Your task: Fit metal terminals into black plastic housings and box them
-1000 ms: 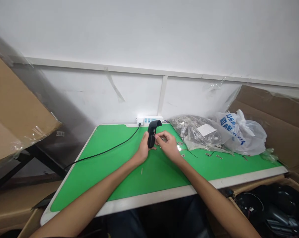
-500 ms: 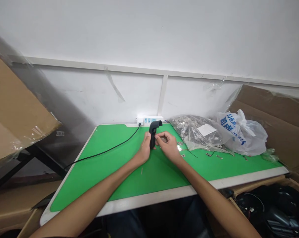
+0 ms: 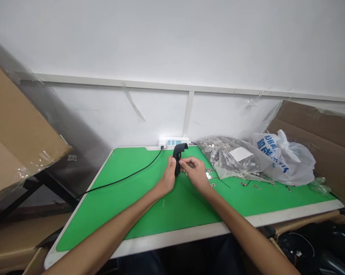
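Note:
A black curved plastic housing (image 3: 177, 156), hooked over at its top, stands upright in my left hand (image 3: 169, 173), whose fingers are wrapped round its back. Its open side faces right and shows small parts inside, too small to name. My right hand (image 3: 195, 171) pinches at that open side with thumb and forefinger; whatever sits between the fingertips is hidden. Just beyond my right hand, small metal pieces (image 3: 208, 175) lie scattered on the green table mat (image 3: 138, 214).
A clear bag of metal parts (image 3: 226, 156) and a tied white plastic bag (image 3: 284, 158) lie at the right. Behind stands a white power strip (image 3: 174, 141) with a black cable (image 3: 126, 177) running left. Cardboard boxes (image 3: 20, 126) flank the table; black parts (image 3: 312, 244) fill one lower right.
The whole view has shifted slightly, with the table lower in the picture. Both hands keep their places on the black housing, and my right fingertips have barely moved.

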A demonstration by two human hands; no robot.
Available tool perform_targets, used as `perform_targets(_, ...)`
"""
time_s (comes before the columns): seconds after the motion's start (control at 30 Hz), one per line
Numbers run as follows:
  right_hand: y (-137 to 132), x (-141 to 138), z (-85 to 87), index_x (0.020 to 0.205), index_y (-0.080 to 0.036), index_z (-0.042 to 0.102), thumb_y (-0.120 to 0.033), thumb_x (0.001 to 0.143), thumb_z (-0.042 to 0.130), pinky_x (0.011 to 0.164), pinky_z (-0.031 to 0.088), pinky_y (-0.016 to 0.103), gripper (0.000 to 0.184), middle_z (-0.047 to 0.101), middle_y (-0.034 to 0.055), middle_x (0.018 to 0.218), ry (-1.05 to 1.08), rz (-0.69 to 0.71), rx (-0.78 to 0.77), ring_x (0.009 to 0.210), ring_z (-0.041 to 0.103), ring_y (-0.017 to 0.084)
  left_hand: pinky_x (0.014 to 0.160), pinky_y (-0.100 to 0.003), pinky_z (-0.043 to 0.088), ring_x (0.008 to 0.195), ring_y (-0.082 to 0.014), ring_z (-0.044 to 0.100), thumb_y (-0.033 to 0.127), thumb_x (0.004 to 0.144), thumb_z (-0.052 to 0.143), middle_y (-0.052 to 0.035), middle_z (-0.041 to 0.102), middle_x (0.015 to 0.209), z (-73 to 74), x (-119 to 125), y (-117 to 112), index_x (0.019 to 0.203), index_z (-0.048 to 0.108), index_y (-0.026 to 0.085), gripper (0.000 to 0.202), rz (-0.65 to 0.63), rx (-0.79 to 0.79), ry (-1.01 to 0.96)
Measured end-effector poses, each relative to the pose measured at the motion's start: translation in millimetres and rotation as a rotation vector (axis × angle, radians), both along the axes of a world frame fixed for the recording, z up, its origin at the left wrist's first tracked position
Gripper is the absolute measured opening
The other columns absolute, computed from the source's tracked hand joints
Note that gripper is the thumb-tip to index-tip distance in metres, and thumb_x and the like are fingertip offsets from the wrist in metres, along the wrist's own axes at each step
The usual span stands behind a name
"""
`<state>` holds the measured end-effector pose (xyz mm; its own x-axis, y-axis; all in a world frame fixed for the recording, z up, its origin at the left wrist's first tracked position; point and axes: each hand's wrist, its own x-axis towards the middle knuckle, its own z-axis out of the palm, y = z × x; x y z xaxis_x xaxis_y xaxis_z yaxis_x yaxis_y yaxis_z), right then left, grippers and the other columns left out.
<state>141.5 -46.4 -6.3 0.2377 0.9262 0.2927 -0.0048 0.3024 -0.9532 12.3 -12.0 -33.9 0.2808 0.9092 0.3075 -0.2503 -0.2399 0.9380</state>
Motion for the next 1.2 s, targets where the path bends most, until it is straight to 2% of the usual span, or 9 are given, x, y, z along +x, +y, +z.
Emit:
perform_targets(0.13,3.4,2.5,-3.4,0.088,-0.019,0.077,-0.057,0.074,0.083,0.067,0.058,0.034,0.041,0.078,0.0071,0.084,0.013,0.039,-0.012,0.070,0.068,0.020,0.078,-0.031,0.052,0.089,-0.0208,0.063,0.078,0.090,0.057,-0.0053,0.068,0.093,-3.3,5.0,4.2,0.109,0.066,0.017,0.064,0.006,-0.130,-0.083)
perform_targets(0.27,6.4,10.5,-4.3,0.103,-0.020,0.078,-0.064,0.083,0.074,0.070,0.059,0.035,0.048,0.077,0.0078,0.089,-0.006,0.103,0.003,0.076,0.070,0.021,0.076,-0.031,0.057,0.086,-0.0219,0.071,0.069,0.098,0.052,-0.0093,0.074,0.091,7.1,5.2,7.8,0.109,0.071,0.012,0.061,-0.039,-0.374,-0.227)
perform_targets(0.4,6.9,20.6,0.5,0.116,-0.023,0.076,-0.051,0.093,0.068,0.079,0.060,0.038,0.037,0.075,0.0095,0.106,-0.296,-0.053,0.208,0.089,0.071,0.023,0.068,-0.033,0.060,0.070,-0.0219,0.074,0.061,0.105,0.040,-0.0124,0.078,0.088,22.6,-1.6,8.1,0.112,0.070,0.010,0.060,-0.125,-0.497,-0.240)
perform_targets(0.5,6.3,23.2,1.8,0.120,-0.025,0.075,-0.038,0.093,0.068,0.084,0.059,0.039,0.031,0.074,0.0088,0.107,-0.546,-0.109,0.358,0.091,0.069,0.023,0.065,-0.032,0.061,0.067,-0.0207,0.074,0.051,0.109,0.036,-0.0119,0.078,0.089,27.8,-4.4,6.9,0.119,0.068,0.010,0.054,-0.160,-0.559,-0.227)
perform_targets(0.63,6.5,21.4,-2.3,0.112,-0.024,0.075,-0.034,0.094,0.067,0.085,0.059,0.039,0.022,0.075,0.0080,0.102,-0.608,-0.101,0.403,0.090,0.070,0.023,0.064,-0.031,0.059,0.067,-0.0200,0.074,0.046,0.110,0.034,-0.0114,0.079,0.092,25.8,-3.5,5.0,0.126,0.066,0.012,0.049,-0.264,-0.574,-0.202)
perform_targets(0.8,5.9,21.7,-3.3,0.097,-0.023,0.077,-0.035,0.095,0.065,0.083,0.058,0.037,0.017,0.077,0.0067,0.094,-0.576,-0.105,0.366,0.088,0.072,0.023,0.058,-0.027,0.056,0.059,-0.0188,0.072,0.049,0.110,0.031,-0.0117,0.078,0.087,21.5,-2.7,2.9,0.122,0.068,0.012,0.054,-0.339,-0.571,-0.173)
perform_targets(1.07,5.6,20.4,-3.0,0.089,-0.021,0.076,-0.046,0.091,0.067,0.059,0.053,0.030,0.027,0.071,0.0046,0.084,-0.428,-0.063,0.168,0.065,0.064,0.018,0.057,-0.028,0.057,0.051,-0.0177,0.068,0.049,0.111,0.028,-0.0111,0.077,0.077,24.5,-2.3,0.5,0.119,0.068,0.009,0.057,-0.373,-0.547,-0.152)
perform_targets(1.2,5.8,22.0,-5.3,0.093,-0.022,0.077,-0.043,0.091,0.069,0.069,0.057,0.033,0.023,0.075,0.0067,0.091,-0.455,-0.049,0.201,0.078,0.069,0.021,0.055,-0.027,0.057,0.050,-0.0168,0.068,0.047,0.111,0.026,-0.0113,0.077,0.078,25.1,-1.5,0.1,0.113,0.070,0.009,0.058,-0.356,-0.557,-0.150)
